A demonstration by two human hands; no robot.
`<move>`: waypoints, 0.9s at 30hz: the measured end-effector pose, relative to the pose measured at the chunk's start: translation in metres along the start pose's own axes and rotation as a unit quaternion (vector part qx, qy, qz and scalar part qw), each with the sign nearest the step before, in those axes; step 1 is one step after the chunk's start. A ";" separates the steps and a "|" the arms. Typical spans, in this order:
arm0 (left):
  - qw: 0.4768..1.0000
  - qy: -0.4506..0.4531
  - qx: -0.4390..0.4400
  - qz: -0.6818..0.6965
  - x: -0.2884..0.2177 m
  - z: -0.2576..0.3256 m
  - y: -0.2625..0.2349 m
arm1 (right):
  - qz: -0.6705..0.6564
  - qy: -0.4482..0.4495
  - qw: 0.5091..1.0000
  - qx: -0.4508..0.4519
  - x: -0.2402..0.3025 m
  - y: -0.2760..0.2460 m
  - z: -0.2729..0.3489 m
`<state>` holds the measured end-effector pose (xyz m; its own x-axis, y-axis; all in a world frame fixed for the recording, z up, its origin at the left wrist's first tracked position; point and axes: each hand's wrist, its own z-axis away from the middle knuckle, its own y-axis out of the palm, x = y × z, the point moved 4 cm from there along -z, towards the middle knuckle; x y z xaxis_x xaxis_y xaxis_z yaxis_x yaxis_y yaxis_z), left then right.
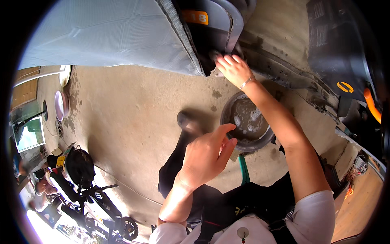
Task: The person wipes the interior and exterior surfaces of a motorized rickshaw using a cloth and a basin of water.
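My right hand (233, 71), with a bracelet at the wrist, reaches forward to the lower edge of a dark grey curved panel (233, 22). Its fingers are bent around something dark that I cannot make out, partly hidden beneath them. Just left of it hangs the corner of a large grey quilted cover (113, 34). My left hand (205, 156) is raised in front of my lap, empty, with thumb and index finger apart. Below my right forearm stands a round grey basin (224, 116) of murky water with foam on top; the forearm hides part of its right rim.
A green strip (243, 168) lies on the concrete floor (126, 110) by the basin. To the right are a dark panel with an orange mark (331, 61) and an orange curved part (371, 105). A black two-wheeler (95, 195) and a pinkish tub (61, 105) stand left.
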<state>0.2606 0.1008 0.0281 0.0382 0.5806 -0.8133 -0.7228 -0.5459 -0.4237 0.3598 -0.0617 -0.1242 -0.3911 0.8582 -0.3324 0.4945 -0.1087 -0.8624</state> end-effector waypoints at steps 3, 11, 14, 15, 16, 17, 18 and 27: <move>1.000 -0.026 0.015 -0.004 -0.003 -0.003 0.001 | -0.153 0.146 0.972 0.099 -0.009 -0.003 0.042; 0.999 -0.013 0.029 -0.043 -0.004 -0.003 0.014 | -0.588 0.509 0.574 -0.257 -0.077 -0.055 0.050; 0.999 0.002 0.010 -0.052 -0.005 -0.006 0.016 | -0.506 0.362 0.697 -0.357 -0.112 -0.124 -0.024; 0.998 0.002 0.012 -0.057 -0.008 -0.011 0.019 | -0.444 0.354 0.720 -0.398 -0.115 -0.117 -0.037; 0.998 0.008 0.019 -0.059 -0.008 -0.013 0.021 | -0.383 0.343 0.737 -0.438 -0.112 -0.108 -0.048; 0.998 0.010 0.008 -0.063 -0.005 -0.013 0.018 | -0.338 0.369 0.746 -0.439 -0.104 -0.095 -0.051; 0.998 0.013 -0.002 -0.065 -0.004 -0.013 0.015 | -0.290 0.394 0.754 -0.438 -0.096 -0.081 -0.048; 0.999 -0.007 -0.024 0.028 0.021 -0.052 0.004 | -0.551 0.571 0.601 -0.099 -0.024 0.066 0.066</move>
<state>0.2950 0.0794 -0.0115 -0.0109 0.5570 -0.8304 -0.6895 -0.6056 -0.3972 0.3501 -0.1228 -0.1981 0.1658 0.1515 0.9745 0.5497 0.8062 -0.2189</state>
